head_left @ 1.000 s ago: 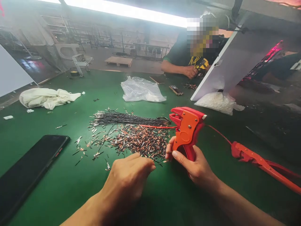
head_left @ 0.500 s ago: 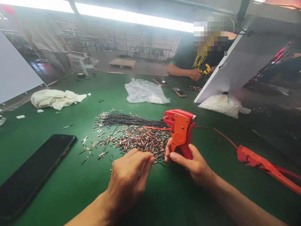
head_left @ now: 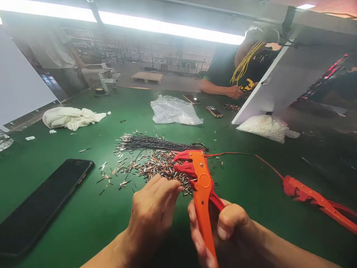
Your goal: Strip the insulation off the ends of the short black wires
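My right hand (head_left: 231,227) is wrapped round an orange and red wire stripper (head_left: 203,201). The tool stands upright with its jaws pointing left. My left hand (head_left: 156,208) is closed in a pinch just left of the stripper; what is between its fingertips, if anything, is hidden. Behind both hands lies a heap of short wire offcuts (head_left: 161,163), black with coppery strands. A bundle of black wires (head_left: 158,142) with silvery ends at the left rests beyond the heap. The stripper hides part of the heap.
A second wire stripper (head_left: 320,197) lies at the right. A big black phone (head_left: 47,208) is at the left. Further back are a white cloth (head_left: 72,118), a clear plastic bag (head_left: 175,109) and a filled bag (head_left: 262,127). Across the table (head_left: 111,108), a co-worker's hand (head_left: 234,92) handles yellow wires.
My right hand has come lower and nearer, and the wire stripper has turned, so its long handles now show. My left hand has barely moved and stays pinched.
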Available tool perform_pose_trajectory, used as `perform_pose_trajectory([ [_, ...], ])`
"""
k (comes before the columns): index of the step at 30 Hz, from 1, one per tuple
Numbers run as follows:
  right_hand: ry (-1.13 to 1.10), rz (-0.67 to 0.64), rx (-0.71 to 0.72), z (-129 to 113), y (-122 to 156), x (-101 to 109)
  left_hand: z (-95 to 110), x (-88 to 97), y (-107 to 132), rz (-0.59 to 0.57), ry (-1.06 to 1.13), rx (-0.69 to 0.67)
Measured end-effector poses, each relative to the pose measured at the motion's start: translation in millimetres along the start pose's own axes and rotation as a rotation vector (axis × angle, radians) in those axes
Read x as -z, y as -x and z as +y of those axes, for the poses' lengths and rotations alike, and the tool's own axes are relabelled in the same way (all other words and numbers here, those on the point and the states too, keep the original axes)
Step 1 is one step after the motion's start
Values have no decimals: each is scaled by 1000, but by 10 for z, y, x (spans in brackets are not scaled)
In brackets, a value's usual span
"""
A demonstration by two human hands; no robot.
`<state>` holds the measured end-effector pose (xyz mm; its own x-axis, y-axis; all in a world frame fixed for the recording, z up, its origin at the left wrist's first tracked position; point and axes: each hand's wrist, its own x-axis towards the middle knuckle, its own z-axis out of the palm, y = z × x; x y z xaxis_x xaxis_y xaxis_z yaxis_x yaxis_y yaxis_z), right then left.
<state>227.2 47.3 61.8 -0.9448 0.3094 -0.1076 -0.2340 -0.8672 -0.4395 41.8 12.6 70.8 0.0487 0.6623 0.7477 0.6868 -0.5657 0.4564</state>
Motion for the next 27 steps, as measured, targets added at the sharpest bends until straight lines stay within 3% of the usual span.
perform_pose_trajectory([
  [3,106,107,93,-8,-18,-20,51,13,-6,-62,90,-67],
  [6,147,274,208,-49,-26,-3,111,13,-7,-176,57,-332],
  [9,147,363,168,-96,-13,17,140,-28,1,-299,-45,-488],
  [12,155,380,88,-95,-19,18,138,-85,10,-403,-84,-522],
  [17,93,278,90,-29,-41,26,138,-75,24,-415,-38,-518],
  [20,97,238,109,-43,-15,45,132,7,12,-356,112,-316],
  [23,94,188,101,-74,15,53,83,71,-14,-81,164,91],
  [25,45,122,84,-67,22,46,38,71,-22,54,166,277],
  [27,-7,63,57,-34,20,24,4,35,-13,60,197,366],
])
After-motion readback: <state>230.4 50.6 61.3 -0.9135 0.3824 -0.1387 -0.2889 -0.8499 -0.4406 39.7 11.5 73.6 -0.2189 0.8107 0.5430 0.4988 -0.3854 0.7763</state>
